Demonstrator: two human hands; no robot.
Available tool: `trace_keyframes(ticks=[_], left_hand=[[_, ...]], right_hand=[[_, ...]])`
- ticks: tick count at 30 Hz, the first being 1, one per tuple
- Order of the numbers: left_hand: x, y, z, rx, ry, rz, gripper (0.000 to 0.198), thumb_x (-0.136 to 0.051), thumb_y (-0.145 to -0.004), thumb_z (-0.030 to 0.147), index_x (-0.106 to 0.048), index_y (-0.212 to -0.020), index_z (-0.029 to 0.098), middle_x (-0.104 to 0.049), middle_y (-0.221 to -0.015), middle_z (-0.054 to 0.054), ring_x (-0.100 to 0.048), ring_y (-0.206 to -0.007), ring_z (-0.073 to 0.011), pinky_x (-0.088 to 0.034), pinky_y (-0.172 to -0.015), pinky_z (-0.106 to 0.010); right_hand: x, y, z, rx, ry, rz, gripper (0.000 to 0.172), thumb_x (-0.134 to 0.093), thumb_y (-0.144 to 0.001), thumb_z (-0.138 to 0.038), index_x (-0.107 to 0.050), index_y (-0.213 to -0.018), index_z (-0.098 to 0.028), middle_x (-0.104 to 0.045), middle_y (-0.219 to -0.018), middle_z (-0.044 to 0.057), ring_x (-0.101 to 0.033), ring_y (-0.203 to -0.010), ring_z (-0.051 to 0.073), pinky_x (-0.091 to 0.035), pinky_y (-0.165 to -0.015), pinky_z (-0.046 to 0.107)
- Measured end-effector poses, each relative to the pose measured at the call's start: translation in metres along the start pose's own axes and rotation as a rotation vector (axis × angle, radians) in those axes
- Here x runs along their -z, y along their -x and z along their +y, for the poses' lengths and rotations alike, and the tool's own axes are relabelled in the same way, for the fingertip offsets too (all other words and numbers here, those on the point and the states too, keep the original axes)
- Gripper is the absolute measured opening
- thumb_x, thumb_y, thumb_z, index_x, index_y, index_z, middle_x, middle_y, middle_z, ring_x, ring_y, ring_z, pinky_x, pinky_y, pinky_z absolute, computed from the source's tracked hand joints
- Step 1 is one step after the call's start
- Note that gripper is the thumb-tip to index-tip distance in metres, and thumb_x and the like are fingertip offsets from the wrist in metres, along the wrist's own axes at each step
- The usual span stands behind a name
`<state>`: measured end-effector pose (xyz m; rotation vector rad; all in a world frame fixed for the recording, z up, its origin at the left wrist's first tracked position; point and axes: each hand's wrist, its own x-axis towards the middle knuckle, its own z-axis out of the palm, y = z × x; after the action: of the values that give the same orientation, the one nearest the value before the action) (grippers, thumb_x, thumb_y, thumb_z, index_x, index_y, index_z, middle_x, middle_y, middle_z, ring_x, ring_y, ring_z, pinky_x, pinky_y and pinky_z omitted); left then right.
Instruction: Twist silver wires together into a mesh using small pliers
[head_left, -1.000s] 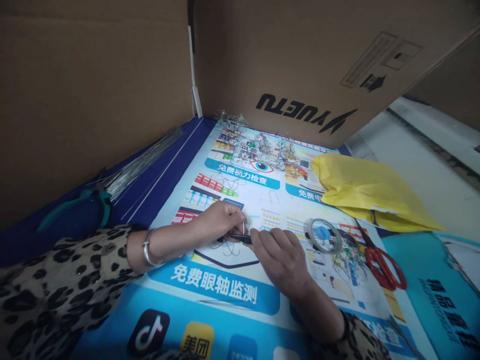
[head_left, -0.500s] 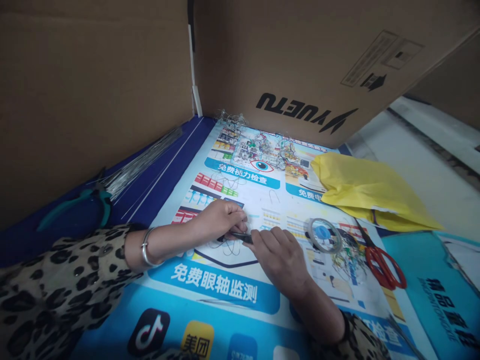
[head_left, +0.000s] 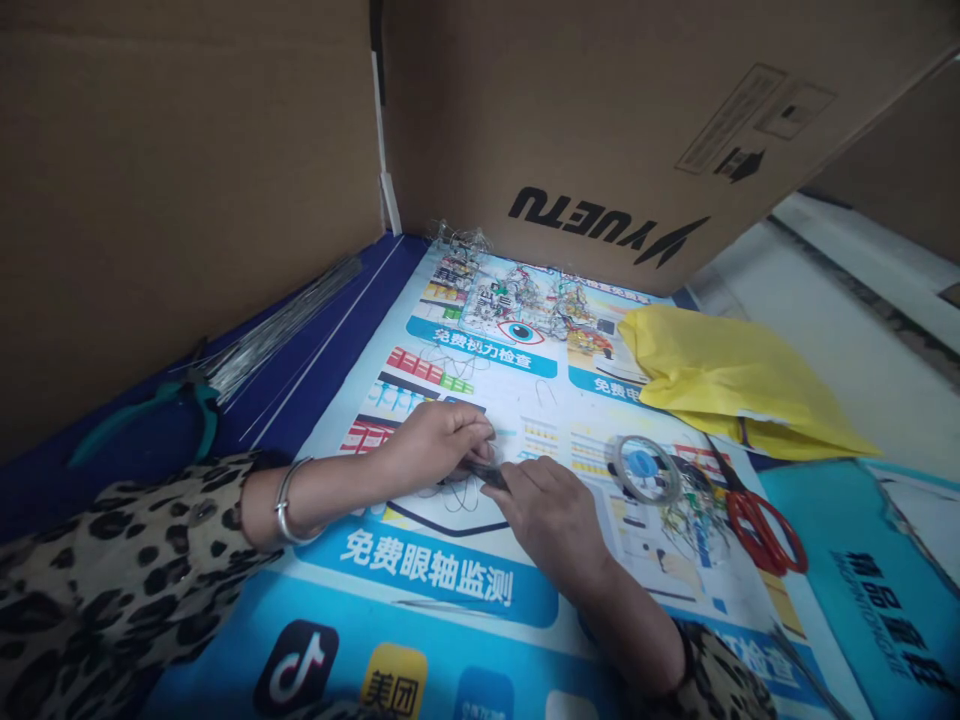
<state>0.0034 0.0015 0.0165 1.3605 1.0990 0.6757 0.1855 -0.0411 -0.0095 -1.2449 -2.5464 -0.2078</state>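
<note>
My left hand (head_left: 435, 440) rests on a printed poster (head_left: 420, 580) with its fingers pinched together around a thin piece of wire at their tips. My right hand (head_left: 551, 510) is closed on a small dark tool (head_left: 480, 470) whose tip meets the left fingertips. Thin loops of bent wire (head_left: 457, 497) lie on the poster just under both hands. A silver bangle sits on my left wrist, and both arms wear leopard-print sleeves.
Teal-handled pliers (head_left: 150, 410) and a bundle of straight wires (head_left: 277, 325) lie at the left. Finished wire pieces (head_left: 525, 295) are heaped at the back by the cardboard walls (head_left: 187, 180). A yellow bag (head_left: 727, 380), a tape roll (head_left: 646, 468) and red scissors (head_left: 765, 525) lie at right.
The upright wire end seen between the hands a second ago has gone down into the left fingertips. Both hands stayed almost in place, the right shifting slightly left.
</note>
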Motion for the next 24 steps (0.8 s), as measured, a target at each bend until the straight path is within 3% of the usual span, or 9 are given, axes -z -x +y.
trace_keyframes(ticks=[4,13,20,24], left_hand=[[0.001,0.001,-0.002,-0.103,-0.125,-0.007,0.022,-0.045,-0.085,0.026,-0.061,-0.075,0.014,-0.067,-0.074,-0.004,-0.064,-0.07,-0.0122,-0.049,-0.063,-0.022],[0.004,0.002,-0.002,-0.319,-0.472,-0.083,0.022,-0.043,-0.086,0.019,-0.065,-0.083,0.018,-0.069,-0.081,-0.001,-0.063,-0.077,-0.0133,-0.045,-0.071,-0.022],[0.004,0.002,0.0,-0.32,-0.556,-0.123,0.023,-0.042,-0.086,0.019,-0.065,-0.082,0.019,-0.069,-0.081,0.0,-0.062,-0.076,-0.0133,-0.042,-0.068,-0.021],[0.008,-0.002,-0.002,-0.312,-0.511,-0.114,0.022,-0.043,-0.086,0.019,-0.065,-0.081,0.019,-0.068,-0.076,0.001,-0.062,-0.07,-0.012,-0.042,-0.065,-0.02]], right_hand=[[-0.002,0.0,0.0,-0.068,-0.135,-0.029,0.025,-0.047,-0.088,-0.037,-0.061,-0.08,-0.017,-0.059,-0.068,0.004,-0.052,-0.069,0.016,-0.036,-0.063,0.026],[0.005,-0.002,0.005,-0.169,-0.292,-0.232,0.024,-0.048,-0.086,-0.04,-0.063,-0.085,-0.021,-0.064,-0.077,0.003,-0.058,-0.073,0.015,-0.039,-0.064,0.024],[0.008,-0.003,0.005,-0.189,-0.291,-0.291,0.022,-0.051,-0.085,-0.039,-0.062,-0.083,-0.021,-0.064,-0.076,0.002,-0.057,-0.073,0.016,-0.038,-0.063,0.025],[0.004,-0.002,0.004,-0.157,-0.244,-0.212,0.021,-0.052,-0.084,-0.037,-0.063,-0.083,-0.019,-0.062,-0.075,0.004,-0.055,-0.073,0.017,-0.038,-0.064,0.027]])
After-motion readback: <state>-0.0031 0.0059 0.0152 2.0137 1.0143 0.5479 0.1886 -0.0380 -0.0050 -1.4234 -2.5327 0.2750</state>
